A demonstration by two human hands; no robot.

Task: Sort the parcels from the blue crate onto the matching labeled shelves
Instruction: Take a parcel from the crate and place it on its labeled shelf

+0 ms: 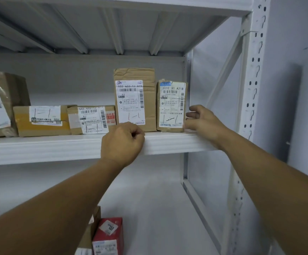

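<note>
step in hand: placement on the shelf, judged near its end

location: the small upright parcel (171, 105) stands at the right end of the upper shelf (57, 146), just beside the tall parcel (134, 96) and close to the rack's upright post (254, 89)

grips: the right grip (202, 120) lies against the small parcel's lower right edge, fingers loosely half-curled and touching it, not wrapped round it; judged to be squaring it or letting it go. the left grip (122, 142) is a closed fist holding nothing, at the shelf's front lip before the tall parcel

orientation: the small parcel stands on end, long axis vertical, label face toward the aisle, print upright, a handwritten mark at the label's foot. its front sits about level with the shelf lip

next move, as judged: draw both grips clear without tipping the parcel, which stands on a narrow base, then turn to the blue crate, not in view, and check the next parcel's mark against the shelves

also noted: two flat parcels (41, 120) (92, 119) further left; a red box (109, 236) on the shelf below
</note>
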